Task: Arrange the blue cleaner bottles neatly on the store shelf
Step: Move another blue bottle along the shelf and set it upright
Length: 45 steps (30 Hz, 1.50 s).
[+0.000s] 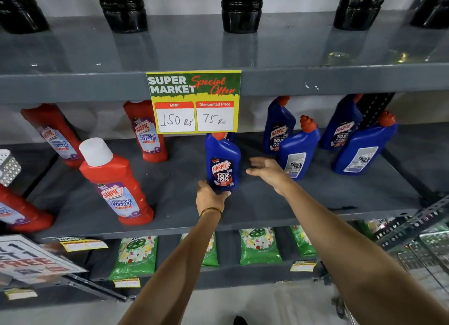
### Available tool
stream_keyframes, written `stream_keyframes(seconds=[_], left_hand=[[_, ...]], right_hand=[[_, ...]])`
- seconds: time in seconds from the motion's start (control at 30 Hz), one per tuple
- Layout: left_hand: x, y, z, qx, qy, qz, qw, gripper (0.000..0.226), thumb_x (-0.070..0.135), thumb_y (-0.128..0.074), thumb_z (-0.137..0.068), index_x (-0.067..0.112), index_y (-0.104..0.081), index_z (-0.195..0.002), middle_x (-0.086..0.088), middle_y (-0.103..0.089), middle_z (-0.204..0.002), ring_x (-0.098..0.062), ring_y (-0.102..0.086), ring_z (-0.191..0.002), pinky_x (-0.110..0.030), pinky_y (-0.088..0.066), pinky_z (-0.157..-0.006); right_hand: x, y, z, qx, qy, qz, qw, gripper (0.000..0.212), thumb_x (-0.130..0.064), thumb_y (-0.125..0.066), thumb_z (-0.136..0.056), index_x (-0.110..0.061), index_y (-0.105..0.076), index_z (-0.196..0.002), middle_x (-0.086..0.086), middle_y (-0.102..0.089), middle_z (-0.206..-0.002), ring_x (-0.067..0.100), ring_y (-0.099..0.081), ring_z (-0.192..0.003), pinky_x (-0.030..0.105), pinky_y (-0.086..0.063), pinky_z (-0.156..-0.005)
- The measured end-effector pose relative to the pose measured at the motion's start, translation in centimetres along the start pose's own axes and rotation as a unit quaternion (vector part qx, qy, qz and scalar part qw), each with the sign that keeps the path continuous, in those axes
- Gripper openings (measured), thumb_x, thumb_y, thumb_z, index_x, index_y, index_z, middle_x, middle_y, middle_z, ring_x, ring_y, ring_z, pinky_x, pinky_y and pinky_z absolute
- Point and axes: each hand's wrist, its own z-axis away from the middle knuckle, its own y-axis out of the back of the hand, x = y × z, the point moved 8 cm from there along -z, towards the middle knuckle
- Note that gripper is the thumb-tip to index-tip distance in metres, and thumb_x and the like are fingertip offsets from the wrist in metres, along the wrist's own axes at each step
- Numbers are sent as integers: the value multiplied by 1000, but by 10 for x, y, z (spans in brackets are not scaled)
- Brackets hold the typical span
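A blue cleaner bottle with a red cap stands upright on the grey middle shelf, label facing me. My left hand grips its base from below. My right hand hovers just right of it, fingers spread, holding nothing. Further right stand several more blue bottles: one at the back facing forward, one in front of it turned with its back label to me, another at the back, and one at the far right also turned backward.
Red bathroom cleaner bottles stand on the left of the same shelf. A yellow price sign hangs from the shelf above, which carries dark bottles. Green pouches fill the shelf below. A metal rack upright is at the right.
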Motion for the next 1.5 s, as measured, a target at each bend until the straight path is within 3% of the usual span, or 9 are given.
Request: stream_keyframes(seconds=[0.33,0.5,0.7,0.83,0.9,1.03,1.23,1.33,1.5], left_hand=[[37,-78,34,-124,-114,-44,985,56,22,-74,-72,8,-50,-120,-15,-58,-124,-30,-55,-112,-35,-45,-92],[76,-118,22,-167,-111,-34,979,73,22,-78,-68,9,-43,-130,-15,-53,-133,-29,-51,-120,-41,-43,-102],[121,-152,-1,-173,-140,-45,974,78,11,-83,-57,3,-46,-125,-15,-57,-129,-29,-53,-118,-35,-46,-94],[129,-164,-8,-173,-122,-29,977,61,7,-85,-52,3,-58,-107,-15,-66,-112,-23,-61,-97,-27,-45,-77],[129,-166,-10,-173,-114,-30,978,58,9,-86,-52,2,-60,-104,-15,-67,-110,-24,-62,-97,-28,-47,-78],[129,-161,-10,-158,-108,0,981,57,8,-86,-51,2,-62,-102,-15,-68,-109,-19,-61,-89,-26,-47,-75],[130,-153,9,-112,-128,52,984,71,15,-85,-55,6,-52,-117,-13,-65,-118,-28,-61,-104,-40,-52,-89],[137,-147,23,-31,-138,32,989,65,29,-85,-55,6,-52,-107,-13,-67,-108,-31,-63,-94,-35,-50,-73],[146,-145,39,39,-169,-42,984,53,36,-77,-62,7,-45,-93,-15,-64,-97,-37,-62,-83,-33,-40,-62]], right_hand=[[75,91,42,149,-130,35,980,33,-16,-71,-77,0,-66,-106,17,-67,-104,28,-62,-96,32,-46,-76],[82,139,32,179,-146,30,972,48,-16,-75,-73,0,-58,-115,18,-61,-121,31,-59,-108,43,-49,-96],[58,160,-8,72,-41,3,997,82,-14,-82,-63,-5,-40,-134,15,-53,-132,28,-54,-117,46,-44,-101],[49,158,-22,-5,8,20,1000,56,-9,-80,-64,-12,-57,-115,8,-64,-119,13,-64,-96,21,-51,-75],[47,156,-26,-26,20,19,999,50,-7,-79,-65,-13,-59,-111,8,-67,-113,17,-65,-98,24,-51,-77],[40,156,-29,-42,45,11,998,46,-2,-74,-70,-5,-59,-113,15,-66,-114,25,-63,-103,40,-50,-94],[22,154,-20,-56,76,-62,994,50,1,-65,-78,-6,-50,-125,16,-61,-120,27,-60,-108,38,-50,-92],[8,143,-12,-80,93,-61,991,57,-4,-74,-71,-22,-48,-118,2,-62,-115,12,-62,-100,24,-53,-80],[-5,127,-9,-54,115,-58,990,82,-13,-84,-59,-16,-38,-128,4,-57,-125,18,-56,-112,36,-51,-93]])
